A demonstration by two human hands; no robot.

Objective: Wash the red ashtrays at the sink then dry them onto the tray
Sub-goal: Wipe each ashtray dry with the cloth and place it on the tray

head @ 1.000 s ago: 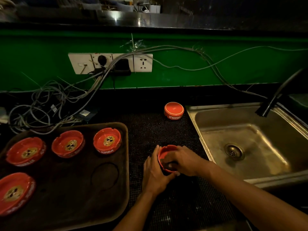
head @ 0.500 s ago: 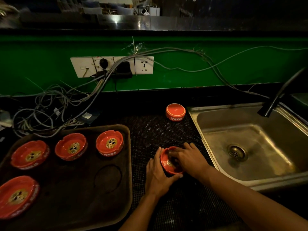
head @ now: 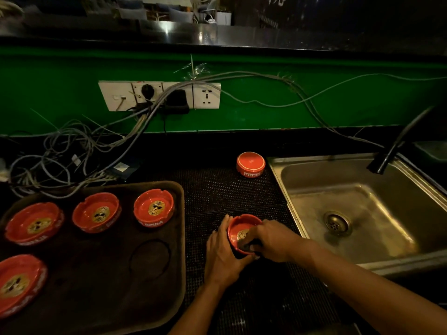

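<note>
Now the left hand (head: 223,256) cups the red ashtray (head: 238,232) while the right hand's (head: 275,240) curled fingers press inside it.

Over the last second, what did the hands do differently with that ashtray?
The right hand shifted from covering the ashtray to the side nearer the sink, baring its inside; its fingers now reach in with something dark. The left hand still grips the ashtray's side. The tray and its four ashtrays are unchanged.

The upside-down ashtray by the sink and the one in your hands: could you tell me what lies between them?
Only bare black mesh mat lies between the upside-down ashtray and the held ashtray, as the head view shows.
</note>
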